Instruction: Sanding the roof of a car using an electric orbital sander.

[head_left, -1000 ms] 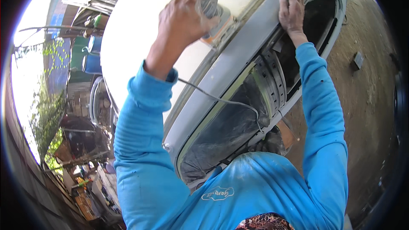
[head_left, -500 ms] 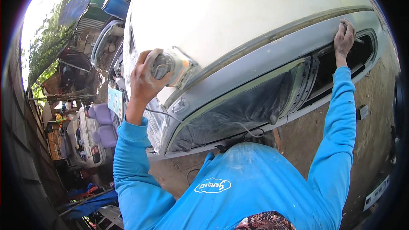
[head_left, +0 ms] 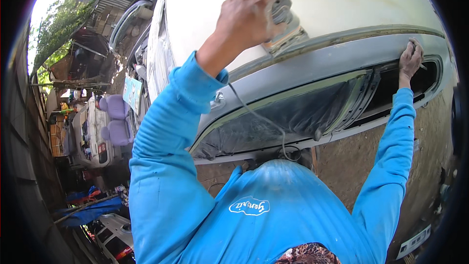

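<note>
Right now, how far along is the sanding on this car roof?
The grey strip along the roof edge already looks sanded. The left hand presses the sander at that border, while the right hand braces on the strip. The pale roof above looks unsanded.
</note>
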The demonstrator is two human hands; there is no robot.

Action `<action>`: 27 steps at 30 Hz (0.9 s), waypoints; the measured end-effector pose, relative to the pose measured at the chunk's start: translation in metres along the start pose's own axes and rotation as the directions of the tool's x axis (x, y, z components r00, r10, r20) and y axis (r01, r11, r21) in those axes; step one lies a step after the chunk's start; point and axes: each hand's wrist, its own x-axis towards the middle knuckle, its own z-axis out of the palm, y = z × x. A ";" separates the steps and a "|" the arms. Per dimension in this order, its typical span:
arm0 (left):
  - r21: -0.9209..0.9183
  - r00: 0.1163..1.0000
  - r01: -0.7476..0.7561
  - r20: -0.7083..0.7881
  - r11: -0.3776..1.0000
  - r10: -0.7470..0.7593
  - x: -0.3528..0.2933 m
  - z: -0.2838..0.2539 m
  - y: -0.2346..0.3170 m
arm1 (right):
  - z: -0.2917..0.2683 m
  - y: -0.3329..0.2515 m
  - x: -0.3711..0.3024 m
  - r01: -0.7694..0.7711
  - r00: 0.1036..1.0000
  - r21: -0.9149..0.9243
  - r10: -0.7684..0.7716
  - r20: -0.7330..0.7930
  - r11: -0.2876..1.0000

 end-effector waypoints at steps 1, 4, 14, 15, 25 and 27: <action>-0.009 1.000 -0.020 -0.022 1.000 0.020 0.003 0.001 0.001 | 0.001 0.002 -0.001 -0.001 1.000 -0.005 0.001 0.017 1.000; 0.012 1.000 0.017 0.002 1.000 -0.017 -0.014 -0.004 -0.009 | 0.001 0.008 -0.002 0.003 1.000 -0.034 -0.002 0.015 0.999; -0.050 0.953 0.303 -0.016 0.952 -0.304 -0.152 -0.056 -0.086 | 0.004 0.015 -0.001 -0.030 0.998 -0.023 0.031 0.058 0.999; -0.050 0.949 0.313 -0.016 0.949 -0.314 -0.161 -0.057 -0.091 | 0.004 0.016 -0.002 -0.004 0.999 -0.025 0.005 0.041 1.000; -0.064 0.939 0.343 -0.003 0.937 -0.344 -0.164 -0.056 -0.090 | 0.004 0.031 0.000 0.009 0.998 -0.037 -0.006 0.065 0.999; -0.021 0.951 0.309 -0.014 0.951 -0.310 -0.165 -0.054 -0.088 | 0.004 0.033 0.001 0.014 0.997 -0.023 -0.012 0.076 1.000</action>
